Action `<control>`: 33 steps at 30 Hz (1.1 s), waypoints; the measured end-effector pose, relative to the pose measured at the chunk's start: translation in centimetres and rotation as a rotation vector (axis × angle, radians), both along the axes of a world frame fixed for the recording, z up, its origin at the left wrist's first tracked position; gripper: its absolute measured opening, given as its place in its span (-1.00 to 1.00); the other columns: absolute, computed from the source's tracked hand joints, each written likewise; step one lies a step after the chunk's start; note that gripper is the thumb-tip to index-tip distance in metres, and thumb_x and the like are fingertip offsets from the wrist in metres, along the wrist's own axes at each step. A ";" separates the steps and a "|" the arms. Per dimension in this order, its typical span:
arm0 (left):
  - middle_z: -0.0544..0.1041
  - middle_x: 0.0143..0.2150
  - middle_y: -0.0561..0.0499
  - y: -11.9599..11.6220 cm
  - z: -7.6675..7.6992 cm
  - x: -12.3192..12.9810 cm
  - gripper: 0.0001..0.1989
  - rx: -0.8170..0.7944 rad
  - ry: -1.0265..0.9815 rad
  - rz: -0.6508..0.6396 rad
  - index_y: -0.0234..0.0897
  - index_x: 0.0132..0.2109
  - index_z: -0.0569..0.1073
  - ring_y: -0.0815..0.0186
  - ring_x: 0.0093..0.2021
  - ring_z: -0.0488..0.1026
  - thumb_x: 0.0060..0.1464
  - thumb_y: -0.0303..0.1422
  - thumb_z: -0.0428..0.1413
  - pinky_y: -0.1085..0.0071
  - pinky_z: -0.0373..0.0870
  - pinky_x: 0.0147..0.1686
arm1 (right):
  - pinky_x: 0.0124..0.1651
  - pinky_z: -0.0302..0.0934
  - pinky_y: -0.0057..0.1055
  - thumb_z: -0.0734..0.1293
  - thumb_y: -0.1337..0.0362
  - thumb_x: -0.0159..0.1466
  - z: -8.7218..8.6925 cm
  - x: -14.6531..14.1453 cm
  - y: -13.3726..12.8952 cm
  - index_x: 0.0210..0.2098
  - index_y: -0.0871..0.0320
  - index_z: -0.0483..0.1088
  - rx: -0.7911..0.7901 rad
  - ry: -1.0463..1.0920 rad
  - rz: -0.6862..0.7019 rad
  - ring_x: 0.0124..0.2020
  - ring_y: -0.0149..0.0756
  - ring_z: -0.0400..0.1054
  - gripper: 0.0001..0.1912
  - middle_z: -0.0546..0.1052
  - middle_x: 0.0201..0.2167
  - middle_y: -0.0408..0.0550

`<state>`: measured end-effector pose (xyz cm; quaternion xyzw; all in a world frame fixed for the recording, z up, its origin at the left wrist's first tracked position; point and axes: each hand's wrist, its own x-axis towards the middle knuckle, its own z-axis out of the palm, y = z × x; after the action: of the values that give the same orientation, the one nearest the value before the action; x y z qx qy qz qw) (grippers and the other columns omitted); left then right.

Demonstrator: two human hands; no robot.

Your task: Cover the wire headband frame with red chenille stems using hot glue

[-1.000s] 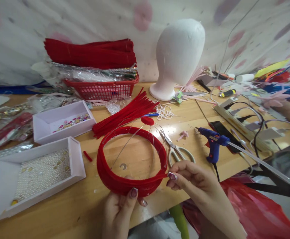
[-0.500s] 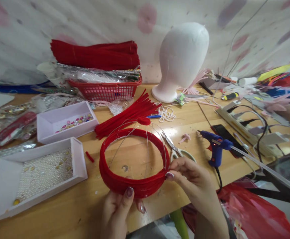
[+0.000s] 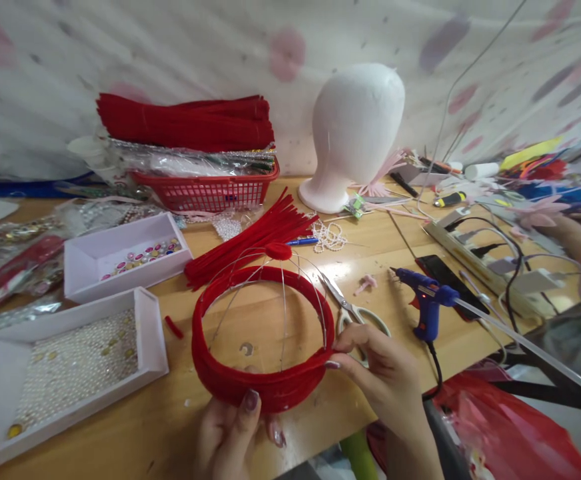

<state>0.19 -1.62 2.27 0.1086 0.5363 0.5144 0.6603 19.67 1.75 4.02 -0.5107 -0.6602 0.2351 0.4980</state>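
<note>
A round headpiece frame (image 3: 270, 393) has a thick band wrapped in red fuzzy chenille. Thin bare wires arch from the band to a small red disc (image 3: 278, 251) at the top. My left hand (image 3: 230, 427) is closed on the band's front lower edge, thumb outside and other fingers partly hidden beneath. On the band's right side, my right hand (image 3: 383, 370) pinches the red chenille between thumb and forefinger. Scissors (image 3: 353, 311) with pale handles lie just behind my right hand. Beyond the frame rests a bundle of red chenille stems (image 3: 245, 243).
Two white trays hold pearl beads (image 3: 80, 367) and coloured gems (image 3: 143, 257). A blue glue gun (image 3: 428, 300) stands right, near a phone (image 3: 453, 283) and power strip (image 3: 475, 260). Behind are a foam head (image 3: 358, 133) and red basket (image 3: 210, 193). Another person's arm (image 3: 578, 237) shows far right.
The whole view has shifted, so the scene sits slightly lower and further left. Both hands keep their holds on the headpiece frame, with little visible change in their grip.
</note>
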 end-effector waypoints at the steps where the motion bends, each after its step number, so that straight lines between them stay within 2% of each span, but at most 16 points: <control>1: 0.47 -0.67 0.07 0.0 -0.5 -0.2 -0.46 0.008 -0.005 -0.012 -0.27 -0.54 0.46 0.40 -0.65 0.33 -0.36 0.05 0.49 0.47 0.33 -0.57 | -0.37 0.32 -0.59 0.49 0.19 0.29 -0.1 0.0 0.1 -0.34 0.06 0.49 0.003 0.010 0.009 -0.47 -0.45 0.45 -0.86 0.57 -0.49 -0.21; 5: 0.47 -0.69 0.03 -0.1 -1.8 -0.7 -0.47 0.041 -0.030 -0.090 -0.26 -0.53 0.43 0.35 -0.65 0.37 -0.28 0.05 0.46 0.44 0.35 -0.56 | -0.33 0.30 -0.49 0.46 0.17 0.32 -0.3 0.0 0.4 -0.36 0.07 0.49 0.024 0.057 0.048 -0.43 -0.39 0.41 -0.83 0.52 -0.48 -0.18; 11: 0.47 -0.66 0.09 0.0 0.2 0.4 -0.48 0.000 -0.069 0.057 -0.27 -0.47 0.44 0.43 -0.64 0.34 -0.32 -0.02 0.51 0.54 0.30 -0.56 | -0.08 0.36 -0.27 0.46 0.12 0.31 -0.9 0.2 1.0 -0.39 0.07 0.52 0.049 0.063 0.036 -0.12 -0.20 0.47 -0.80 0.57 -0.15 0.00; 14: 0.46 -0.66 0.11 0.0 0.1 0.2 -0.52 0.000 -0.071 0.063 -0.26 -0.46 0.45 0.44 -0.64 0.34 -0.32 -0.09 0.52 0.54 0.30 -0.57 | -0.10 0.34 -0.23 0.44 0.13 0.33 -0.8 0.2 1.4 -0.37 0.05 0.51 0.071 0.047 0.112 -0.21 -0.20 0.48 -0.81 0.63 -0.26 -0.04; 18: 0.53 -0.61 0.06 0.2 -1.5 -0.6 -0.53 0.022 -0.079 0.013 -0.23 -0.42 0.50 0.34 -0.62 0.43 -0.32 -0.04 0.50 0.44 0.43 -0.56 | -0.17 0.32 -0.27 0.44 0.15 0.33 -0.4 -0.5 1.6 -0.35 0.05 0.51 0.140 0.046 0.123 -0.32 -0.25 0.47 -0.85 0.62 -0.40 -0.11; 21: 0.60 -0.49 0.02 0.7 -1.7 -0.6 -0.52 0.050 -0.103 0.018 -0.19 -0.33 0.56 0.25 -0.50 0.53 -0.28 0.02 0.48 0.36 0.56 -0.42 | -0.21 0.33 -0.29 0.45 0.24 0.33 -0.4 -1.5 1.4 -0.32 0.06 0.52 0.152 0.064 0.091 -0.33 -0.26 0.47 -0.91 0.60 -0.40 -0.12; 23: 0.61 -0.44 0.01 1.0 -1.4 -0.1 -0.46 0.090 -0.113 0.018 -0.21 -0.24 0.59 0.22 -0.42 0.57 -0.34 -0.01 0.51 0.35 0.60 -0.32 | -0.23 0.34 -0.31 0.46 0.32 0.31 -0.5 -2.2 1.3 -0.30 0.07 0.51 0.161 0.058 0.060 -0.33 -0.28 0.47 -0.94 0.59 -0.40 -0.12; 25: 0.61 -0.42 0.00 1.3 -1.2 0.5 -0.42 0.139 -0.132 0.001 -0.25 -0.17 0.61 0.20 -0.36 0.58 -0.36 -0.09 0.54 0.34 0.60 -0.25 | -0.24 0.35 -0.33 0.47 0.40 0.28 -0.7 -2.8 1.1 -0.30 0.07 0.50 0.173 0.034 0.046 -0.33 -0.29 0.47 -0.89 0.58 -0.40 -0.13; 29: 0.65 -0.34 -0.09 1.8 -1.6 1.7 -0.50 0.196 -0.230 -0.086 -0.31 -0.13 0.64 0.17 -0.29 0.58 -0.20 -0.11 0.49 0.31 0.56 -0.22 | -0.25 0.37 -0.35 0.45 0.44 0.28 -0.5 -3.6 1.0 -0.28 0.06 0.48 0.182 -0.045 0.042 -0.33 -0.29 0.47 -0.86 0.58 -0.40 -0.13; 33: 0.65 -0.36 -0.04 2.3 -1.9 2.4 -0.60 0.183 -0.309 -0.046 -0.28 -0.20 0.67 0.34 -0.38 0.51 -0.16 -0.15 0.48 0.47 0.48 -0.30 | -0.28 0.37 -0.41 0.43 0.42 0.30 -0.2 -3.7 1.0 -0.31 0.07 0.47 0.165 -0.107 0.049 -0.34 -0.31 0.47 -0.88 0.58 -0.40 -0.14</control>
<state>2.55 0.64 0.36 0.1004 0.3767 0.5564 0.7338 15.96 2.71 3.86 -0.4633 -0.7154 0.1644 0.4964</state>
